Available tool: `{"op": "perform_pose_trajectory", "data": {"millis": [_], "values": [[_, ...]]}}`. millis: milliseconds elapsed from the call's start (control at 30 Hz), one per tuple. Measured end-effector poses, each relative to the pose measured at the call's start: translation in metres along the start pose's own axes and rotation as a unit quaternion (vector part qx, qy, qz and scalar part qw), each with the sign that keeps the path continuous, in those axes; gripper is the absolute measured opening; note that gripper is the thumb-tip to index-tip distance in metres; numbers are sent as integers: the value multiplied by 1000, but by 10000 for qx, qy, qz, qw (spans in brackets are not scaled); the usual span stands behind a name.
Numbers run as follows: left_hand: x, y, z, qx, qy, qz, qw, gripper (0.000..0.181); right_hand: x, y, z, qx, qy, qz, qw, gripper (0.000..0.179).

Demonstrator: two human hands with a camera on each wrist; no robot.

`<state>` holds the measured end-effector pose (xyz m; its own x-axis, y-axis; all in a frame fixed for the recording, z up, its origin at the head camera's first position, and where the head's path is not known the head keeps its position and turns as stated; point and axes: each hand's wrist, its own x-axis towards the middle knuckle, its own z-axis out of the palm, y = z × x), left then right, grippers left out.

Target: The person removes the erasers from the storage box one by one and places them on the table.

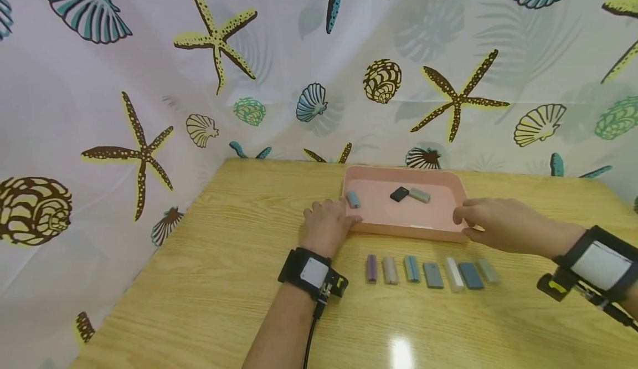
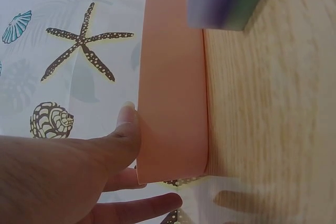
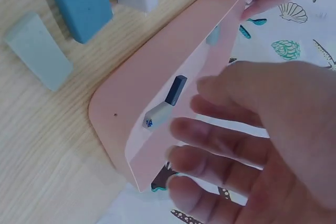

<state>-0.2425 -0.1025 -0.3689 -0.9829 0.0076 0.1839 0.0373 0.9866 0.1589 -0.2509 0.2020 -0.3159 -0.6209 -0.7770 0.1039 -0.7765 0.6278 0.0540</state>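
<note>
- Our left hand (image 1: 326, 227) pinches the pink tray (image 1: 407, 231) at its front left corner, on the wooden table (image 1: 239, 230)
- Our right hand (image 1: 493, 222) is by its right end, fingers bent, slightly spread
- We see three blocks (image 1: 419, 195) inside

Right fingers (image 3: 202, 134) loosely bent

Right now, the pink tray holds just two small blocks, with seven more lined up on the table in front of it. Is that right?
Not two: the head view shows three in the pink tray, a blue block, a black block and a beige block.
</note>
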Motion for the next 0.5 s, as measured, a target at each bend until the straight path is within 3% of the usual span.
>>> {"op": "perform_pose_trajectory", "data": {"millis": [300, 500], "values": [[1, -2, 1, 97, 0, 26, 10000, 54, 39, 15, 12, -125, 269, -175, 9994, 27], [2, -2, 1, 77, 25, 29, 10000, 52, 59, 21, 18, 244, -38, 2, 9997, 29]]}}
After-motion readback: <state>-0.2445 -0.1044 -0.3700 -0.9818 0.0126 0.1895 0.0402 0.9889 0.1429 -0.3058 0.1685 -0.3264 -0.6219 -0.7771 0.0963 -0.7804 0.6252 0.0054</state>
